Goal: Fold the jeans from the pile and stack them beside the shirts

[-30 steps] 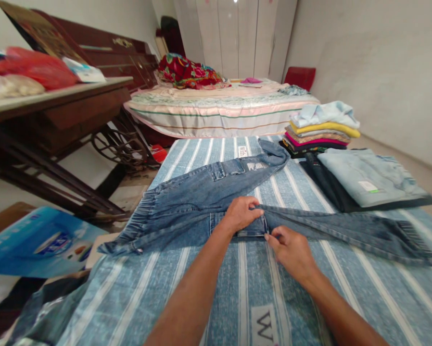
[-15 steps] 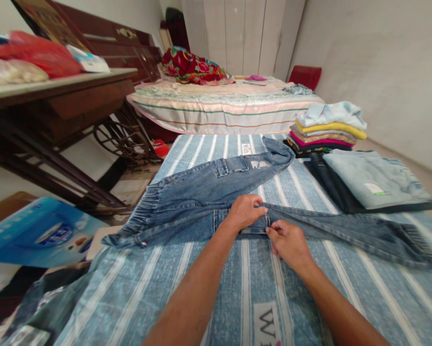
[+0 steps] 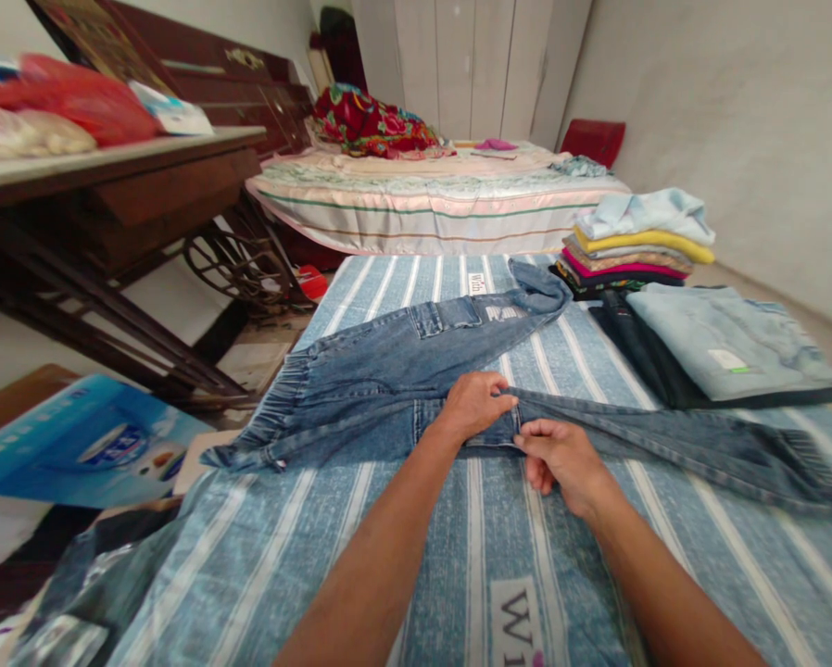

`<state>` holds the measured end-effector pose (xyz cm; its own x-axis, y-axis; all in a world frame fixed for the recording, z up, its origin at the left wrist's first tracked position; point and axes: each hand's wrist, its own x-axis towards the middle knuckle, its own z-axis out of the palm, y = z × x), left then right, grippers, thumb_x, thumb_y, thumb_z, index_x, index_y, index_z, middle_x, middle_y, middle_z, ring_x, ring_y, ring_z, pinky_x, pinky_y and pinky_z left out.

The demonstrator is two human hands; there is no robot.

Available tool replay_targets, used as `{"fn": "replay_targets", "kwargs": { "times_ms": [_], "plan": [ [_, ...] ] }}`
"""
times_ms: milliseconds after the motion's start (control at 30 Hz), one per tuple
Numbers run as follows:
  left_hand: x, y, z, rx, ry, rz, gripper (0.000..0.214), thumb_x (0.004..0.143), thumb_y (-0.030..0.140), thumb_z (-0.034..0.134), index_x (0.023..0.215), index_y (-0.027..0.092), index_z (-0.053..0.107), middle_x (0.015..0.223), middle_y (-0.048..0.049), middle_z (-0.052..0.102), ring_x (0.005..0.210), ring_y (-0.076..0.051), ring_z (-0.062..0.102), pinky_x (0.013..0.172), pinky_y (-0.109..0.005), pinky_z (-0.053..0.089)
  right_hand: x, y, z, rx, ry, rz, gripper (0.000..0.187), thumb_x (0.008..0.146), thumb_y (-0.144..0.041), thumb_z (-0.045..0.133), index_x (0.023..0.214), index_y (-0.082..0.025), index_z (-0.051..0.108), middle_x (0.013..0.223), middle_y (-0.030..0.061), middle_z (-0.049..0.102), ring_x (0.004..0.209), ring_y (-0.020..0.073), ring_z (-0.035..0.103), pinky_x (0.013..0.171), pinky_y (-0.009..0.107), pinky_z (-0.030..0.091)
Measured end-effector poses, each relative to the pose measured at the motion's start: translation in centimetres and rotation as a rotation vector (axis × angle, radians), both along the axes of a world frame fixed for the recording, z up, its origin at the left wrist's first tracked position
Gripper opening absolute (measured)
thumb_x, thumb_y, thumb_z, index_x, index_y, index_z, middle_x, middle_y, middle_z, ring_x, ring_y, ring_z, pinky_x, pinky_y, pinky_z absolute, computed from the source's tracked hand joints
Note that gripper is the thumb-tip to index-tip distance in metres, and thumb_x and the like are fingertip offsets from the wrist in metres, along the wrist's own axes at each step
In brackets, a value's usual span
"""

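A pair of blue jeans (image 3: 374, 371) lies spread across a blue striped cloth (image 3: 485, 556) in front of me, one leg running right, the other up toward the far edge. My left hand (image 3: 472, 404) is curled on the crotch seam of the jeans, fingers closed on the denim. Right beside it, my right hand (image 3: 559, 454) pinches the lower edge of the same fold. The two hands almost touch.
Folded light jeans (image 3: 722, 343) on dark trousers lie at the right, with a stack of colourful folded clothes (image 3: 635, 243) behind them. A dark wooden table (image 3: 110, 195) stands at left, a blue box (image 3: 75, 454) below it. A bed (image 3: 430, 195) sits beyond.
Both hands stayed on the jeans' seam; the right hand crept slightly up toward the left hand. The view shifted a little.
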<state>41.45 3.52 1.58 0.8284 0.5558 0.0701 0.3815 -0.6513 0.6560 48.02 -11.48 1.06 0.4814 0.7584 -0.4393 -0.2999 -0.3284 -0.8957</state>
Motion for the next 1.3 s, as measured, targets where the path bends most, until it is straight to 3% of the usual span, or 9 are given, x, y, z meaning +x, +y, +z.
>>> {"fn": "replay_targets", "kwargs": {
  "times_ms": [267, 500, 667, 833, 933, 1100, 1233, 1300],
  "plan": [
    [0.0, 0.0, -0.1, 0.051, 0.021, -0.019, 0.028, 0.075, 0.039, 0.061, 0.093, 0.018, 0.068, 0.085, -0.0027, 0.070, 0.080, -0.017, 0.065, 0.068, -0.023, 0.047, 1.0, -0.2, -0.2, 0.106, 0.183, 0.021, 0.034, 0.055, -0.038, 0.072, 0.075, -0.018, 0.052, 0.034, -0.0049, 0.049, 0.027, 0.0096, 0.040, 0.030, 0.018, 0.028],
    [-0.1, -0.7, 0.0, 0.178, 0.073, -0.028, 0.023, 0.079, 0.037, 0.058, 0.093, 0.020, 0.066, 0.088, -0.0035, 0.068, 0.084, -0.019, 0.062, 0.075, -0.028, 0.046, 1.1, 0.0, -0.1, 0.096, 0.215, -0.004, 0.032, 0.055, -0.033, 0.070, 0.077, -0.017, 0.054, 0.035, -0.0027, 0.052, 0.027, 0.0110, 0.041, 0.028, 0.018, 0.028],
    [-1.0, -2.2, 1.8, 0.358, 0.099, -0.074, 0.018, 0.084, 0.029, 0.051, 0.094, 0.018, 0.061, 0.098, -0.0076, 0.061, 0.097, -0.023, 0.054, 0.086, -0.034, 0.042, 1.2, 0.2, 0.0, 0.079, 0.212, -0.012, 0.027, 0.054, -0.030, 0.067, 0.074, -0.016, 0.055, 0.035, -0.0015, 0.052, 0.027, 0.0110, 0.041, 0.027, 0.019, 0.029],
    [-3.2, -4.4, 3.2, 0.474, 0.132, -0.223, 0.012, 0.085, 0.028, 0.050, 0.088, 0.019, 0.057, 0.093, -0.0050, 0.057, 0.091, -0.020, 0.051, 0.081, -0.032, 0.043, 1.5, 0.3, -0.2, 0.079, 0.201, 0.019, 0.022, 0.054, -0.029, 0.063, 0.069, -0.015, 0.055, 0.035, 0.0000, 0.053, 0.026, 0.0099, 0.040, 0.028, 0.019, 0.029],
    [-4.2, -5.4, 2.5, 0.452, 0.123, -0.241, 0.009, 0.082, 0.025, 0.053, 0.087, 0.018, 0.056, 0.091, -0.0043, 0.056, 0.089, -0.020, 0.050, 0.080, -0.031, 0.043, 1.5, 0.3, -0.3, 0.072, 0.172, 0.036, 0.023, 0.055, -0.031, 0.061, 0.070, -0.015, 0.056, 0.035, -0.0003, 0.052, 0.026, 0.0094, 0.039, 0.029, 0.019, 0.030],
    [-4.3, -5.9, 0.8, 0.473, 0.078, -0.160, 0.006, 0.081, 0.017, 0.052, 0.086, 0.018, 0.055, 0.090, -0.0042, 0.056, 0.087, -0.019, 0.049, 0.078, -0.031, 0.043, 1.3, 0.2, -0.3, 0.036, 0.056, 0.075, 0.023, 0.060, -0.034, 0.058, 0.074, -0.016, 0.056, 0.037, -0.0011, 0.053, 0.028, 0.0105, 0.040, 0.030, 0.021, 0.031],
    [-4.3, -5.7, 0.3, 0.484, 0.038, -0.170, 0.006, 0.083, 0.016, 0.051, 0.081, 0.018, 0.056, 0.089, -0.0044, 0.056, 0.085, -0.019, 0.049, 0.078, -0.031, 0.043, 1.9, -0.3, 0.0, 0.031, -0.150, 0.080, 0.022, 0.069, -0.035, 0.055, 0.077, -0.016, 0.060, 0.039, -0.0018, 0.052, 0.032, 0.0118, 0.042, 0.033, 0.022, 0.032],
    [-4.3, -5.6, 0.1, 0.480, 0.000, -0.170, 0.008, 0.084, 0.017, 0.050, 0.082, 0.017, 0.057, 0.088, -0.0046, 0.057, 0.084, -0.018, 0.050, 0.078, -0.031, 0.044, 2.6, -0.6, 0.1, 0.066, -0.273, 0.056, 0.018, 0.071, -0.029, 0.056, 0.082, -0.017, 0.064, 0.049, -0.0014, 0.057, 0.044, 0.0123, 0.050, 0.043, 0.023, 0.039]
  ]
}}
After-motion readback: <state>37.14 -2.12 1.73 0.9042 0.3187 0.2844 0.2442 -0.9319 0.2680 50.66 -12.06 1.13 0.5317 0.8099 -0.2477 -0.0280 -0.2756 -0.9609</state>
